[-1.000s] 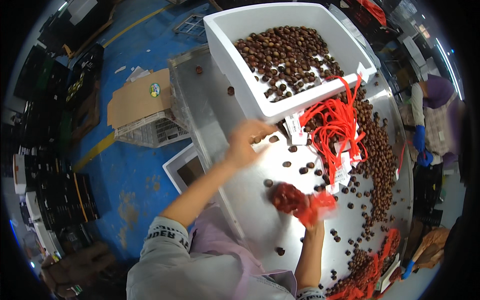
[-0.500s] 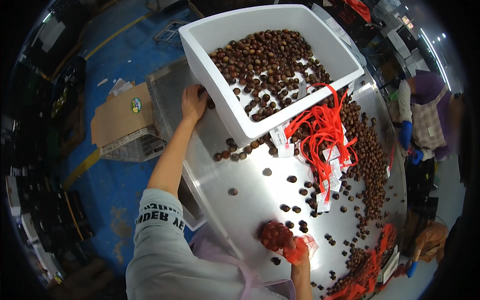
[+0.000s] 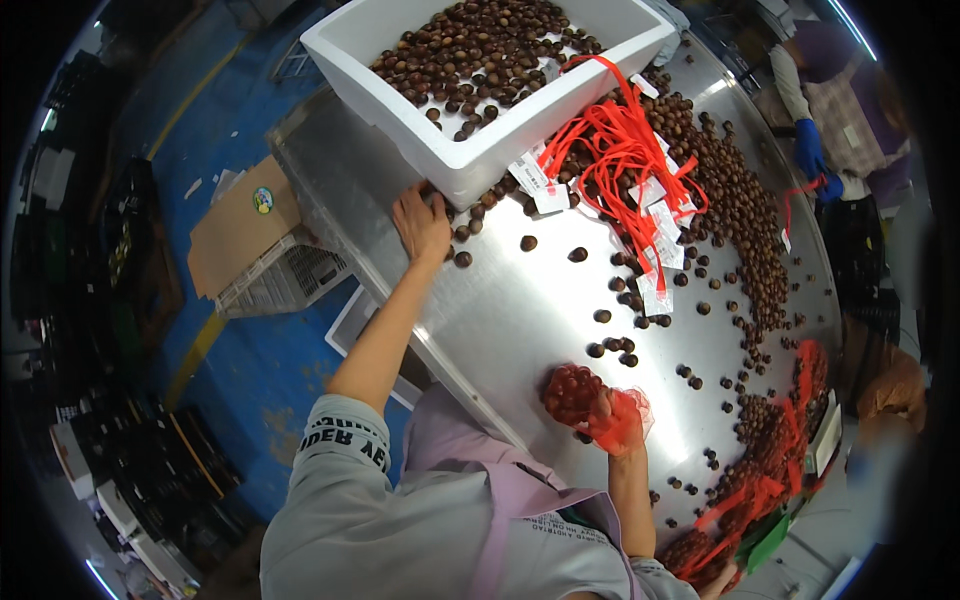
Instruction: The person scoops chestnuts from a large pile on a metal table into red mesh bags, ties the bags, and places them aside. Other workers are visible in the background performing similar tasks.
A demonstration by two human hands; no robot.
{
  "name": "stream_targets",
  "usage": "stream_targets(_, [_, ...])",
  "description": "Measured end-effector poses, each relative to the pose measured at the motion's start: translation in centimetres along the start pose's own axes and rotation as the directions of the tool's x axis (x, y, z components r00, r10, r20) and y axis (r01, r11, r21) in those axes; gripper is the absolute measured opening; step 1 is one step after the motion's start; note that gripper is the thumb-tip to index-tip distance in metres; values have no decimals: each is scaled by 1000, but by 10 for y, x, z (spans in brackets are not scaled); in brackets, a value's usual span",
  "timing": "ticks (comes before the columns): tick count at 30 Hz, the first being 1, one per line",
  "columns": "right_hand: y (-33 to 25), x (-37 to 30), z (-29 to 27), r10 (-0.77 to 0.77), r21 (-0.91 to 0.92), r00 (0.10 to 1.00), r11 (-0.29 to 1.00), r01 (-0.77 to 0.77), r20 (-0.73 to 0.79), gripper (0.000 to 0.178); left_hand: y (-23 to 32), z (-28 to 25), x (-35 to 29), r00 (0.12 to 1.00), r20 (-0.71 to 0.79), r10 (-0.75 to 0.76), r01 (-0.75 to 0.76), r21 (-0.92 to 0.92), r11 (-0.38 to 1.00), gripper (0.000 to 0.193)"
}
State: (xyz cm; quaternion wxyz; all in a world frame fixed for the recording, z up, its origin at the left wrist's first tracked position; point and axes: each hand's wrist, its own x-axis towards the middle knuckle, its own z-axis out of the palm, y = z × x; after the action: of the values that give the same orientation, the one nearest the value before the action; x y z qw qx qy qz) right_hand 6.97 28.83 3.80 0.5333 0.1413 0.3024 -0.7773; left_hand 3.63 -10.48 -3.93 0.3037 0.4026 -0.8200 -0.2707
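My left hand [image 3: 422,228] rests on the metal table with its fingers apart, by the near left corner of the white foam box [image 3: 455,165]. Its fingertips are beside a few round brown nuts [image 3: 462,232]; a nut under the fingers may be hidden. In my right hand [image 3: 618,420] is a red mesh bag [image 3: 572,394], its lower part bulging with nuts. The bag's loose netting covers the fingers and spreads around them. Inside the box lies a heap of the same brown nuts [image 3: 480,45].
Red straps [image 3: 625,150] with white tags lie right of the box, beside a long nut pile [image 3: 745,215]. Filled red mesh bags [image 3: 765,460] lie at lower right. A person in blue gloves [image 3: 810,150] stands across the table [image 3: 480,320]. Left stands a crate [image 3: 285,280].
My left hand has moved along the box's side to its near corner, by the loose nuts. My right hand still grips the mesh bag. The whole view has shifted.
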Motion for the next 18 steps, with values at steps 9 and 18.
stream_targets(9, [12,-20,6,-103,16,994,995,103,-24,27,62,22,-79,1000,-2,7,-7,-37,999,29])
stream_targets(18, [9,-24,35,-297,-45,891,953,301,-342,18,153,4,-120,855,321,407,-290,-354,889,53])
